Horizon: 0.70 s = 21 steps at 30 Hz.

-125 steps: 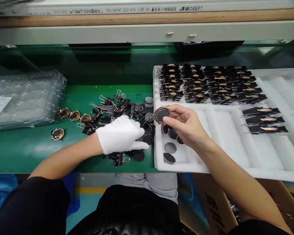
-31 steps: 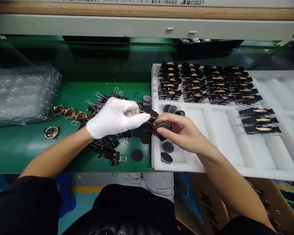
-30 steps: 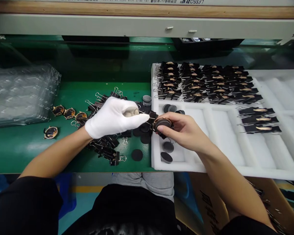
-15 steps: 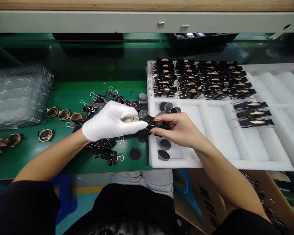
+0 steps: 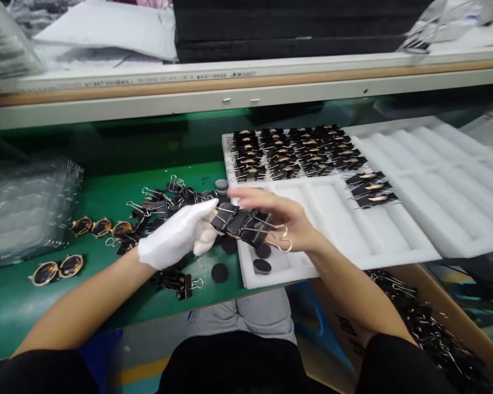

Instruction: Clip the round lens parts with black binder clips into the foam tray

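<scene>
My left hand (image 5: 175, 232), in a white glove, is closed on the left end of two black binder clips (image 5: 243, 225) clamped side by side over a dark piece. The wire handles of the right clip stick out toward my bare right hand (image 5: 291, 219). That hand is slightly blurred, its fingers stretched out behind and above the clips; its thumb is hidden. Loose binder clips (image 5: 158, 208) lie heaped around and behind the glove. A dark disc (image 5: 219, 272) rests on the green table, and another disc (image 5: 262, 266) lies in the white foam tray (image 5: 283, 280).
Rows of clipped pieces (image 5: 281, 156) fill the tray's far part, with three more (image 5: 372, 190) at its right. Round-lens sunglasses (image 5: 58, 269) and a stack of clear plastic trays (image 5: 28, 213) are at left. A cardboard box (image 5: 476, 323) of clips stands below right.
The view has tilted up, showing the shelf. The clips have turned toward me, and my right hand's fingers have opened from their pinch. The other person's hand at left is gone; sunglasses lie there.
</scene>
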Each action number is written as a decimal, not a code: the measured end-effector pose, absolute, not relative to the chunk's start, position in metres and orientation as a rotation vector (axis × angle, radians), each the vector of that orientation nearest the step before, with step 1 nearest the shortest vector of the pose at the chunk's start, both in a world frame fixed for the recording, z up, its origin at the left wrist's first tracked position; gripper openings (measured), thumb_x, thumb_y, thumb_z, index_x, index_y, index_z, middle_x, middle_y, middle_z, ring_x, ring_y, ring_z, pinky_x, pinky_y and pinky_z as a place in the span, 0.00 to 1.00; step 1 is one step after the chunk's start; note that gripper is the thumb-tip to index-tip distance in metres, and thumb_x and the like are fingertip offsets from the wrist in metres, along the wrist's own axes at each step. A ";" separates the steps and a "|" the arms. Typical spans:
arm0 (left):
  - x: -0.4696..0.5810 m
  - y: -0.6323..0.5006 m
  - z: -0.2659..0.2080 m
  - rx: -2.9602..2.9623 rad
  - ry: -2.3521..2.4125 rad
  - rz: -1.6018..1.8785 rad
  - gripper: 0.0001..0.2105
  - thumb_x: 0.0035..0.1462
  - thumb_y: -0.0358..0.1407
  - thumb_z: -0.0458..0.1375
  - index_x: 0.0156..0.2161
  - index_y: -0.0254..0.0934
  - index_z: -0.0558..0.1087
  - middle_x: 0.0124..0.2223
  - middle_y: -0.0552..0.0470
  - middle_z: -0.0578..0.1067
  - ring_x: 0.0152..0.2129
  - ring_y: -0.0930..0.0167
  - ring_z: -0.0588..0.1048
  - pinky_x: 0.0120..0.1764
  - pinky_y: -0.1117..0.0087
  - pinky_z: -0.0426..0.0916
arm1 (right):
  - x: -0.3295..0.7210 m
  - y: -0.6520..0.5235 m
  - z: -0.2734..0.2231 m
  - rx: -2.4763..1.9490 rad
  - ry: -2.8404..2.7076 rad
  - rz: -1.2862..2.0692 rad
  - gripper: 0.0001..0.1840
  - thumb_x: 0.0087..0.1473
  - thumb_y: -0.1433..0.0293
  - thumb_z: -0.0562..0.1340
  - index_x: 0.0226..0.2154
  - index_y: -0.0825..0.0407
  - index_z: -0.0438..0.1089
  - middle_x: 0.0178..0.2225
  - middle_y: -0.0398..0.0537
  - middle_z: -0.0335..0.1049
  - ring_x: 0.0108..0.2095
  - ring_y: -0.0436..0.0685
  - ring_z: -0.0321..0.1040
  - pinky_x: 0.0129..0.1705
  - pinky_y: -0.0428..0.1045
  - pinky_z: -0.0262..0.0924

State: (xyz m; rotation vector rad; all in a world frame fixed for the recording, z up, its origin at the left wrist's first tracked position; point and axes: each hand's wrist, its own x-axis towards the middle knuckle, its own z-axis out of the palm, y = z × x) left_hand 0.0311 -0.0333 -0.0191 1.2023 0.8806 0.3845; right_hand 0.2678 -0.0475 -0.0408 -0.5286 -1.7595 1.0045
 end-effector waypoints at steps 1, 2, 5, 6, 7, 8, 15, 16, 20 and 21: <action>0.032 -0.035 -0.021 1.181 0.888 0.310 0.29 0.69 0.59 0.46 0.24 0.39 0.62 0.17 0.56 0.63 0.12 0.77 0.59 0.18 0.72 0.54 | 0.263 -0.049 -0.041 -0.466 -1.766 0.953 0.14 0.57 0.61 0.73 0.46 0.43 0.80 0.50 0.49 0.82 0.56 0.62 0.77 0.60 0.60 0.71; 0.032 -0.037 -0.022 1.198 0.899 0.255 0.30 0.69 0.60 0.45 0.25 0.38 0.65 0.18 0.55 0.65 0.13 0.77 0.60 0.18 0.72 0.55 | 0.261 -0.051 -0.040 -0.448 -1.769 0.921 0.12 0.56 0.60 0.74 0.42 0.44 0.80 0.43 0.48 0.84 0.50 0.62 0.80 0.56 0.59 0.74; 0.025 -0.036 -0.027 1.367 0.903 0.252 0.28 0.70 0.58 0.47 0.36 0.35 0.75 0.25 0.52 0.74 0.16 0.77 0.66 0.22 0.73 0.62 | 0.283 -0.063 -0.026 -0.655 -1.772 0.792 0.20 0.48 0.55 0.78 0.40 0.47 0.79 0.38 0.48 0.83 0.39 0.61 0.81 0.44 0.56 0.78; 0.021 -0.033 -0.027 1.424 0.899 0.289 0.27 0.70 0.57 0.48 0.41 0.36 0.77 0.27 0.52 0.76 0.17 0.76 0.68 0.23 0.73 0.64 | 0.301 -0.068 -0.018 -0.771 -1.785 0.726 0.23 0.47 0.54 0.79 0.42 0.47 0.79 0.40 0.49 0.82 0.39 0.61 0.81 0.43 0.56 0.78; 0.017 -0.031 -0.027 1.480 0.893 0.319 0.25 0.70 0.56 0.49 0.45 0.36 0.78 0.27 0.52 0.76 0.18 0.75 0.69 0.24 0.73 0.66 | 0.322 -0.074 -0.008 -0.893 -1.809 0.647 0.24 0.47 0.56 0.79 0.45 0.46 0.79 0.43 0.49 0.82 0.40 0.60 0.80 0.44 0.56 0.78; 0.014 -0.027 -0.025 1.533 0.894 0.338 0.25 0.70 0.55 0.50 0.47 0.37 0.79 0.27 0.52 0.76 0.19 0.74 0.71 0.25 0.72 0.67 | 0.348 -0.079 0.002 -1.001 -1.864 0.557 0.23 0.49 0.58 0.78 0.46 0.45 0.79 0.44 0.48 0.82 0.40 0.60 0.80 0.46 0.55 0.77; 0.001 -0.013 0.000 1.828 0.948 0.425 0.21 0.68 0.54 0.53 0.44 0.43 0.83 0.29 0.52 0.80 0.21 0.72 0.74 0.27 0.70 0.71 | 0.524 -0.101 0.005 -1.865 -2.447 0.037 0.18 0.58 0.71 0.63 0.49 0.48 0.81 0.45 0.53 0.83 0.38 0.63 0.79 0.43 0.57 0.70; 0.000 -0.013 0.003 1.837 0.972 0.449 0.21 0.68 0.55 0.54 0.43 0.44 0.83 0.29 0.51 0.80 0.21 0.71 0.75 0.26 0.70 0.71 | 0.538 -0.102 -0.003 -1.938 -2.484 0.036 0.19 0.57 0.72 0.62 0.49 0.49 0.81 0.46 0.54 0.83 0.38 0.63 0.79 0.43 0.57 0.69; -0.014 -0.012 0.004 1.806 1.047 0.537 0.22 0.66 0.57 0.55 0.41 0.44 0.84 0.26 0.51 0.78 0.20 0.71 0.75 0.26 0.69 0.72 | 0.552 -0.105 -0.033 -2.103 -2.482 -0.049 0.20 0.62 0.74 0.58 0.51 0.49 0.79 0.50 0.58 0.81 0.45 0.64 0.79 0.46 0.56 0.67; -0.021 -0.013 0.002 1.790 1.080 0.554 0.22 0.67 0.56 0.55 0.41 0.44 0.84 0.26 0.51 0.79 0.20 0.71 0.75 0.26 0.69 0.72 | 0.549 -0.108 -0.038 -2.109 -2.477 -0.086 0.20 0.64 0.74 0.55 0.52 0.50 0.78 0.51 0.61 0.80 0.48 0.66 0.78 0.48 0.57 0.66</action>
